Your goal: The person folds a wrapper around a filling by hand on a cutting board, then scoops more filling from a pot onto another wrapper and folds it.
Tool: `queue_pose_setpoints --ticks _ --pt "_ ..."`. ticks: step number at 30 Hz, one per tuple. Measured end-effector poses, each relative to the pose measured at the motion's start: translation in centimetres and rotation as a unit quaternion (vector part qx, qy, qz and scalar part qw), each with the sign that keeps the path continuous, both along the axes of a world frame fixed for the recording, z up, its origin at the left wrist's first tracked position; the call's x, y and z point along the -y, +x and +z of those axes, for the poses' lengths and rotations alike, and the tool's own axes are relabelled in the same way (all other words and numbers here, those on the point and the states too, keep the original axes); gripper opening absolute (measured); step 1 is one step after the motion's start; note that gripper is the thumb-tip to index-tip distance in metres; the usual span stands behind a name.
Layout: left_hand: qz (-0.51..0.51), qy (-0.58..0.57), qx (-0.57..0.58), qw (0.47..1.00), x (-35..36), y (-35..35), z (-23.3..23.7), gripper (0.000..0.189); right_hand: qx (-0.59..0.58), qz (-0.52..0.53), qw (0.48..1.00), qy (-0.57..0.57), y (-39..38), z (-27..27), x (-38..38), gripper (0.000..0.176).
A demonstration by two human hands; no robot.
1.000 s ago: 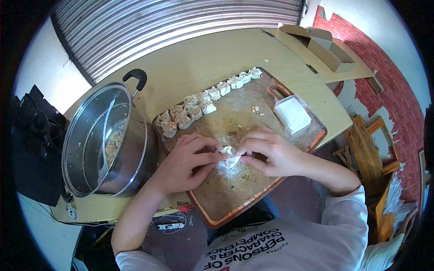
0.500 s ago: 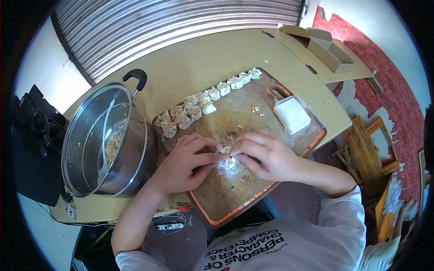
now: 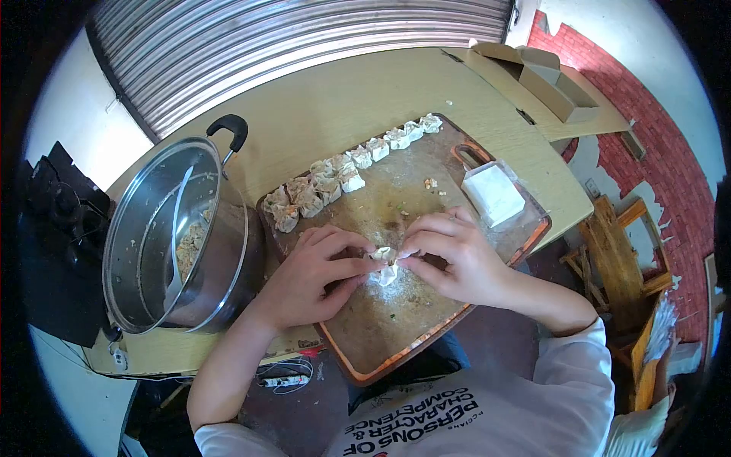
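Writing: shirt [image 3: 426,419] at bottom centre has print, upside down in frame, reads "PERSONS OF CHARACTER & COMPETENCE"; a smaller line next to it is too small to read. No other labels legible

Fingers:
- left hand [image 3: 316,274], centre of frame: thumb and forefinger pinched together on the left side of the dumpling [image 3: 384,263], other fingers curled under the palm
- right hand [image 3: 449,255], just right of centre: thumb and forefinger tips closed on the dumpling's right side, remaining fingers loosely bent and fanned above it
- fingertips of both hands nearly meet at the dumpling; white wrapper edge sticks out below them

Dumpling location: centre of frame, held between both hands just above the board [image 3: 426,327]; can't tell if it touches the floury surface

Around it:
- row of folded dumplings [image 3: 335,179] along the board's upper left edge, running up to the right
- wrapper stack [image 3: 493,193] on the board's right end, near the right hand, apart from it
- steel pot [image 3: 175,236] at left, beside the board, spoon [image 3: 179,228] inside with filling
- cardboard box [image 3: 533,72] upper right on the table [image 3: 343,99]
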State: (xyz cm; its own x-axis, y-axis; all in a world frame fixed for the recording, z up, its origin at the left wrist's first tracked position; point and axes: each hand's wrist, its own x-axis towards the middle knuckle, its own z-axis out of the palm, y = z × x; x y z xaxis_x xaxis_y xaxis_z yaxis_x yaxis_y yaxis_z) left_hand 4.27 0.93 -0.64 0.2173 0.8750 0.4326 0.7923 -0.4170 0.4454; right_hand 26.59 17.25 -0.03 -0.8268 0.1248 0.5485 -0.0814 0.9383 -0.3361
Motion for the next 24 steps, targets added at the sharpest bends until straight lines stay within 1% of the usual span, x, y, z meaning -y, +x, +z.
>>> queue_pose_setpoints --ticks 7,9,13,16,18,22,24 --pt "0.005 0.001 -0.007 1.000 0.10 0.03 0.06 0.038 0.006 0.026 1.000 -0.003 0.14 0.43 0.41 0.024" --pt "0.005 -0.007 -0.012 1.000 0.08 -0.01 0.06 0.038 0.008 0.038 0.999 0.024 0.40 0.70 0.13 0.024" --pt "0.004 -0.012 -0.006 1.000 0.04 -0.08 -0.09 0.037 0.027 0.063 0.997 0.034 0.55 0.71 -0.21 0.023" --pt "0.005 -0.006 -0.005 1.000 0.08 0.07 0.05 0.037 0.021 0.037 0.998 0.039 0.52 0.84 -0.04 0.022" --pt "0.005 -0.004 -0.001 1.000 0.11 0.12 0.15 0.037 0.052 -0.009 0.998 0.020 0.65 0.81 -0.10 0.022" --pt "0.007 -0.010 0.004 1.000 0.09 0.09 0.04 0.037 0.066 -0.008 0.997 0.036 0.65 0.89 -0.12 0.021" --pt "0.005 -0.014 0.004 1.000 0.06 0.06 0.03 0.037 0.038 -0.001 0.998 0.059 0.44 0.62 0.01 0.019"
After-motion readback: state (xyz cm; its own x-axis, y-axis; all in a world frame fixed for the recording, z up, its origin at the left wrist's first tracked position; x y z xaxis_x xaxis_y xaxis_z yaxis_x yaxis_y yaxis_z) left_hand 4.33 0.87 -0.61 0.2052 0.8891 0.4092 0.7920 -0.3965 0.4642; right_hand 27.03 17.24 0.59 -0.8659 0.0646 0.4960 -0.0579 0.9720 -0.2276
